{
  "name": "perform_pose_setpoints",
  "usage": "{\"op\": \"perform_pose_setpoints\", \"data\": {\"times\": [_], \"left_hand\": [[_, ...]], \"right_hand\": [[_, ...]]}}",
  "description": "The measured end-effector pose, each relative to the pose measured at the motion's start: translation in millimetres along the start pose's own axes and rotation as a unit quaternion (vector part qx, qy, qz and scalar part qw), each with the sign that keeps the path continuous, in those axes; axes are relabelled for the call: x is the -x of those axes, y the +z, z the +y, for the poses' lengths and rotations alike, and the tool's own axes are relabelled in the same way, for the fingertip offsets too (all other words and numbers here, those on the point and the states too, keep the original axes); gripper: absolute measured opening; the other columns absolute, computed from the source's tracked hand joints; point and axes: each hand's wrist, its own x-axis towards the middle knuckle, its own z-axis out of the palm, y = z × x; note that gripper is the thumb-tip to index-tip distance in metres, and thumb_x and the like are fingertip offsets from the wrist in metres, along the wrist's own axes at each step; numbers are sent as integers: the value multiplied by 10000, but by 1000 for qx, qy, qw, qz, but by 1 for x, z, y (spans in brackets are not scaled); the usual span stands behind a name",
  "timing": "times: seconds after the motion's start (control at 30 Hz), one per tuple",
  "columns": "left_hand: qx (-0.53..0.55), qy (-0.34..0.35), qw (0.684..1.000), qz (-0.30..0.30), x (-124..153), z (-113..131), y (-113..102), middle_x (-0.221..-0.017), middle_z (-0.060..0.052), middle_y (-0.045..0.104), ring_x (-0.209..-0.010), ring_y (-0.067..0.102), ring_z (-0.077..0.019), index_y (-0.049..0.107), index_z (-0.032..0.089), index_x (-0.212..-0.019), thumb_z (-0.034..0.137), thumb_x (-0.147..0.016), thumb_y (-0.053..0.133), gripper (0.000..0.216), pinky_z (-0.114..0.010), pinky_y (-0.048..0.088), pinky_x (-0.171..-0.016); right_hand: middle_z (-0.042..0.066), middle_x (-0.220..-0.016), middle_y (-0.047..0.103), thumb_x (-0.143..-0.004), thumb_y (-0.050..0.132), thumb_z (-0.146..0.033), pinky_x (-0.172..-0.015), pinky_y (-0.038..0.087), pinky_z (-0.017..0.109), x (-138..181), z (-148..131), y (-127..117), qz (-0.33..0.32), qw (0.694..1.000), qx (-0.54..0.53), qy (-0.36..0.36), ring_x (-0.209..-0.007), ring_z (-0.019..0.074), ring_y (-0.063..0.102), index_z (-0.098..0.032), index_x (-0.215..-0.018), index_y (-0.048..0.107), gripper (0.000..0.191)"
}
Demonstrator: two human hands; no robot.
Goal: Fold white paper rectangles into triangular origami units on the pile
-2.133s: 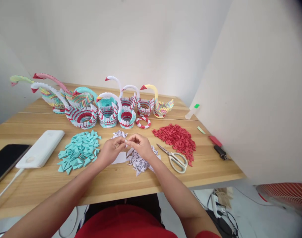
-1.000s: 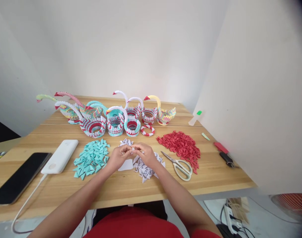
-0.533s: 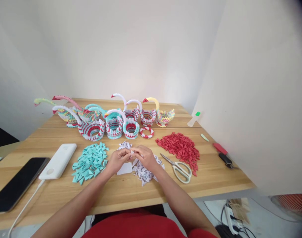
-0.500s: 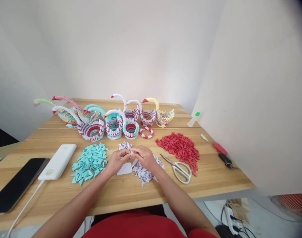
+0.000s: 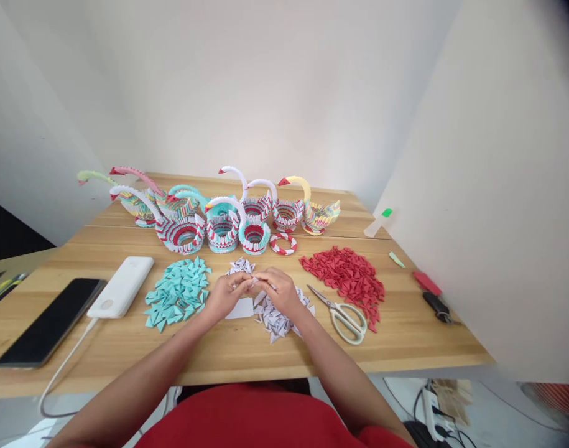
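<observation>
Fingertips meeting over the middle of the table, my left hand (image 5: 227, 294) and my right hand (image 5: 280, 290) pinch a small white folded paper piece (image 5: 255, 281) between them. Both hands are closed; the piece is mostly covered by fingers. Under and beside my right hand spreads a pile of white paper triangles (image 5: 275, 320). A smaller heap of white pieces (image 5: 240, 266) sits just beyond my hands. Flat white paper (image 5: 240, 308) lies below my left hand. To the left is a turquoise triangle pile (image 5: 178, 292), to the right a red one (image 5: 347, 277).
Several folded-paper swans (image 5: 184, 233) stand at the back, with a red-and-white paper ring (image 5: 283, 244). Scissors (image 5: 347, 320) lie right of my hand. At left are a phone (image 5: 51, 320) and a white power bank (image 5: 120, 286) with a cable. A black-handled tool (image 5: 436, 306) lies near the right edge.
The camera view has shifted, so the table's things appear a little farther right and higher. My hands stay together at the same place, fingers slightly rearranged around the white piece.
</observation>
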Motion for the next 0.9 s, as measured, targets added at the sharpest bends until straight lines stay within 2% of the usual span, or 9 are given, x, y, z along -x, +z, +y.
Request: {"op": "perform_pose_setpoints", "data": {"times": [0.17, 0.33, 0.47, 0.7, 0.9], "left_hand": [[125, -36, 991, -22, -1, 9, -2, -688, -31, 650, -680, 589, -145, 642, 131, -746, 395, -829, 571, 286, -250, 457, -701], [266, -113, 956, -57, -2, 10, -4, -691, -46, 667, -641, 602, -139, 647, 114, -729, 403, -752, 682, 293, -262, 479, -687], [326, -142, 932, -72, -3, 5, -3, -675, -46, 659, -623, 595, -134, 635, 106, -705, 399, -704, 736, 311, -275, 489, -683], [285, -147, 945, -67, -5, 11, -5, -667, -47, 652, -619, 593, -131, 635, 99, -744, 439, -719, 708, 349, -255, 476, -659], [185, -92, 978, -33, -3, 13, -3, -666, -32, 628, -639, 557, -128, 609, 113, -736, 435, -773, 625, 324, -241, 444, -646]], "right_hand": [[37, -817, 668, -910, 538, -266, -734, 486, 284, 0, -3, -1, 5, 999, -31, 40, -783, 159, 619, -219, -1043, 673, 195], [36, -845, 665, -933, 486, -271, -749, 490, 292, 0, -5, -2, -20, 996, -62, 68, -810, 163, 630, -242, -1059, 676, 230], [34, -833, 654, -941, 467, -259, -738, 485, 285, 0, -6, -3, -35, 994, -76, 75, -803, 161, 628, -244, -1078, 671, 247], [27, -768, 606, -944, 465, -248, -677, 464, 267, 2, -1, -1, -43, 997, -40, 49, -726, 146, 575, -242, -1135, 649, 265], [28, -773, 617, -946, 459, -273, -661, 475, 264, 2, 0, 1, -44, 997, -24, 53, -714, 148, 579, -243, -1168, 636, 285]]}}
